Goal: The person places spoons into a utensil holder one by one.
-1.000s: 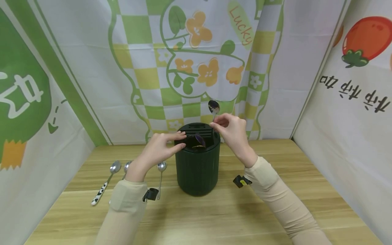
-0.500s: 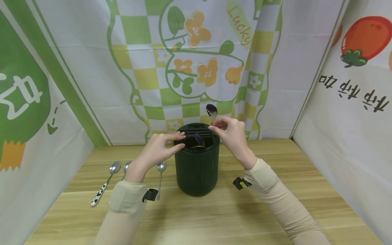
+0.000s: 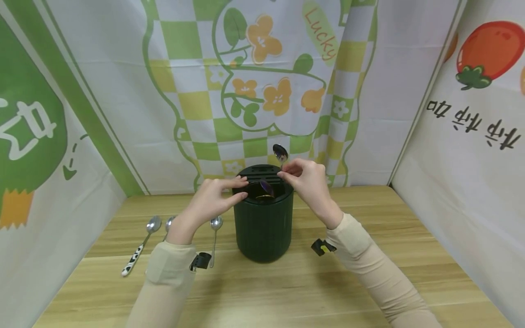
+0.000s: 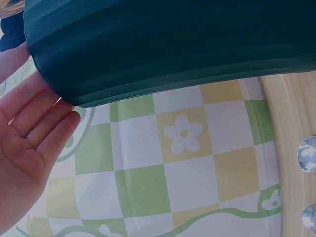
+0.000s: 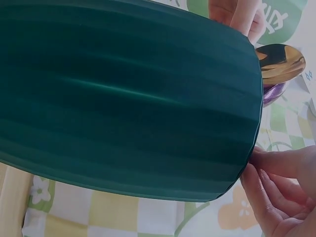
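Observation:
A dark green ribbed utensil holder (image 3: 264, 232) stands upright on the table. My right hand (image 3: 312, 187) pinches a silver spoon (image 3: 280, 152) over the holder's right rim, bowl up and handle reaching down into the opening. In the right wrist view, thumb and fingers meet right at the rim, and the spoon is hidden there. Fairly straight fingers of my left hand (image 3: 210, 200) touch the left rim. Inside the opening a purple spoon (image 3: 266, 187) shows; a gold spoon (image 5: 281, 64) beside it sticks out past the rim in the right wrist view.
Left of the holder lie a spoon with a black-and-white patterned handle (image 3: 133, 259), a spoon partly behind my left wrist (image 3: 169, 223), and a thin silver spoon (image 3: 216, 222). Printed cloth (image 3: 205, 105) hangs behind the wooden table (image 3: 279, 291).
My right hand has lowered slightly and shifted a little left, so the silver spoon sits deeper in the holder and its bowl tilts more left. My left hand has stayed at the rim.

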`<state>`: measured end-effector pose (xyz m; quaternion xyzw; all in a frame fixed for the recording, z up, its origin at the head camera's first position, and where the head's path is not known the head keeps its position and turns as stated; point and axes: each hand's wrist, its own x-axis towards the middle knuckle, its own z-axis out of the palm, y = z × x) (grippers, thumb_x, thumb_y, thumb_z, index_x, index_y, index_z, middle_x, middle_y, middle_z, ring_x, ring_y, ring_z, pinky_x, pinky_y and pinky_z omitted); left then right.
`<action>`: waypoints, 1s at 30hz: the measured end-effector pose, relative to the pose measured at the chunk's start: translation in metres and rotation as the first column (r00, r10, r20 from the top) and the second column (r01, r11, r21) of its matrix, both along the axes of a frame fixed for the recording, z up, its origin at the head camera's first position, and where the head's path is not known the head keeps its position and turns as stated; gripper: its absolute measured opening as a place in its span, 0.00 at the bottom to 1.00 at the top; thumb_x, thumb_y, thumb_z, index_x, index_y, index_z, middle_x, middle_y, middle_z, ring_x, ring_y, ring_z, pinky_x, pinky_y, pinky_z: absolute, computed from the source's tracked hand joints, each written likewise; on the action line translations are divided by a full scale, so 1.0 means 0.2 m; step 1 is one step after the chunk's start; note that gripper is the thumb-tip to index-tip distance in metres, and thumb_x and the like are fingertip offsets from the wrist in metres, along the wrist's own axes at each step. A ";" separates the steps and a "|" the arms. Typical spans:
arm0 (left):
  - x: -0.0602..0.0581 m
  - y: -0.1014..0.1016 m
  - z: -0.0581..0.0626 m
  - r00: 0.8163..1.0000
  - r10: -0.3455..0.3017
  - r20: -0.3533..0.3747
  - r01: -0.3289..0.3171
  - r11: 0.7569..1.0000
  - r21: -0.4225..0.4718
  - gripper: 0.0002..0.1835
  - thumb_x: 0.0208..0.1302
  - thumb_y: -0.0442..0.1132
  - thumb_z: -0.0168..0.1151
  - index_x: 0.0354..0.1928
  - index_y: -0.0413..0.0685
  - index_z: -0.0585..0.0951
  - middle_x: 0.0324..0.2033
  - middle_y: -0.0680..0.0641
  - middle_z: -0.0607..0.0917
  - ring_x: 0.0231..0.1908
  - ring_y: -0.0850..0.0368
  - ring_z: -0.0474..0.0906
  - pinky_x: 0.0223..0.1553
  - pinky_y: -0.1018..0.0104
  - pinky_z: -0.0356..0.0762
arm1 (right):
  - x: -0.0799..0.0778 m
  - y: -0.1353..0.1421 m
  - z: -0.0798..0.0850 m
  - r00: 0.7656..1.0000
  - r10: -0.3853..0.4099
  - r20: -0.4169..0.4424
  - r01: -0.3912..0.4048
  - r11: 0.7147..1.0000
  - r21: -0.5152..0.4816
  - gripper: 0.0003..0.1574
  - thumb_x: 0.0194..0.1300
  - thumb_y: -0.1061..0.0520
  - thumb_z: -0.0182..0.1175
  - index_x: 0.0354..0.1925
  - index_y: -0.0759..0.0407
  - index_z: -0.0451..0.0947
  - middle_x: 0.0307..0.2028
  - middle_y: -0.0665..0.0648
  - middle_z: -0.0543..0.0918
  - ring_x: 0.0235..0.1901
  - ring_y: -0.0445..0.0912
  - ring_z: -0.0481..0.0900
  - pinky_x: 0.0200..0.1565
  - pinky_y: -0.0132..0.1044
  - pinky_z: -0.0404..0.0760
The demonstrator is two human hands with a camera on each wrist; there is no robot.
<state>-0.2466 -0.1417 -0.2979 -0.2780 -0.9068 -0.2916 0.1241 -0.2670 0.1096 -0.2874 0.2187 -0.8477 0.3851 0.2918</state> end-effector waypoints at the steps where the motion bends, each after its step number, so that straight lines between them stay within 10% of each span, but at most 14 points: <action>1: 0.00 0.00 0.00 1.000 0.000 0.000 0.000 1.000 0.001 0.21 0.64 0.52 0.60 0.56 0.54 0.80 0.58 0.52 0.79 0.56 0.48 0.77 0.52 0.53 0.75 | 0.00 0.00 0.00 1.000 0.001 0.002 -0.001 1.000 0.001 0.07 0.55 0.56 0.70 0.29 0.59 0.84 0.28 0.55 0.87 0.25 0.43 0.85 0.31 0.36 0.82; 10: 0.00 0.00 0.00 1.000 0.001 0.006 -0.001 1.000 -0.005 0.21 0.65 0.53 0.59 0.57 0.53 0.80 0.58 0.52 0.78 0.17 0.60 0.71 0.43 0.59 0.71 | 0.01 -0.01 0.00 0.999 -0.006 0.033 0.006 1.000 0.017 0.06 0.56 0.57 0.69 0.29 0.59 0.84 0.28 0.55 0.87 0.25 0.43 0.84 0.31 0.36 0.82; 30: 0.00 0.00 0.00 1.000 0.007 -0.001 -0.007 1.000 0.002 0.21 0.64 0.52 0.60 0.56 0.53 0.81 0.57 0.52 0.79 0.41 0.47 0.82 0.47 0.56 0.74 | 0.04 0.01 0.00 0.996 -0.034 0.078 0.027 0.996 0.082 0.07 0.57 0.51 0.69 0.30 0.53 0.85 0.29 0.51 0.88 0.28 0.42 0.84 0.34 0.38 0.81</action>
